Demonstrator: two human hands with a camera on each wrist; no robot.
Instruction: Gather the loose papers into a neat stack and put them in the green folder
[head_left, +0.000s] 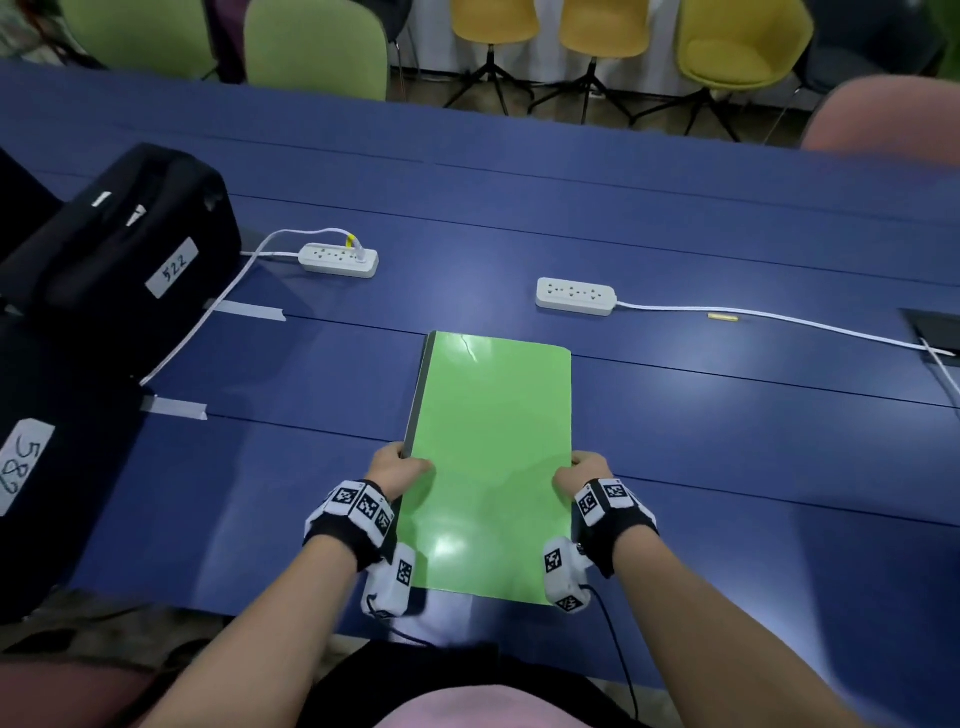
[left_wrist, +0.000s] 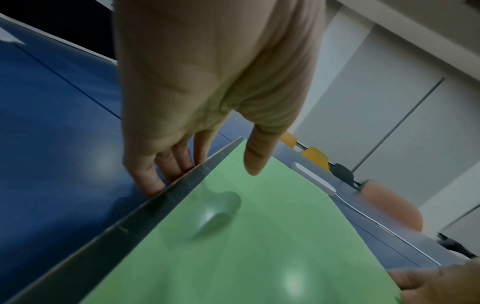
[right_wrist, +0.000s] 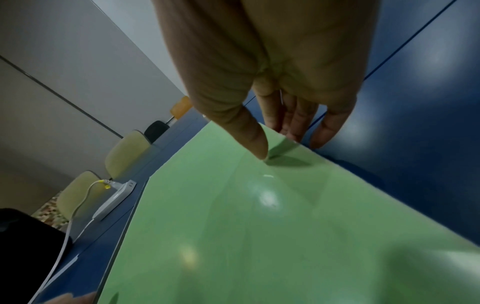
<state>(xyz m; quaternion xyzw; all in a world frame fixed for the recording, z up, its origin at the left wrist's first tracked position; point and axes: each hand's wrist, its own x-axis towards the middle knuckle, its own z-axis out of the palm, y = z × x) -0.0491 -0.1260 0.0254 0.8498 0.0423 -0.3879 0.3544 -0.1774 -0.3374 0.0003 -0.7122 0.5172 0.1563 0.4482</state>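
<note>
The green folder (head_left: 493, 441) lies shut on the blue table (head_left: 753, 457), its dark spine on the left. My left hand (head_left: 415, 461) grips the spine edge, thumb over the cover and fingers down beside the spine (left_wrist: 166, 174). My right hand (head_left: 574, 467) grips the opposite edge, its thumb tip on the cover and its fingers (right_wrist: 298, 131) curled past the rim. Both wrist views show the folder's glossy cover (left_wrist: 259, 246) (right_wrist: 259, 226) close up. No loose papers are in view.
Two white power strips (head_left: 338, 259) (head_left: 575, 295) with cables lie beyond the folder. Black bags with number labels (head_left: 130, 244) crowd the left side. Strips of grey tape (head_left: 249, 310) stick to the table. Green and yellow chairs (head_left: 592, 26) line the far edge.
</note>
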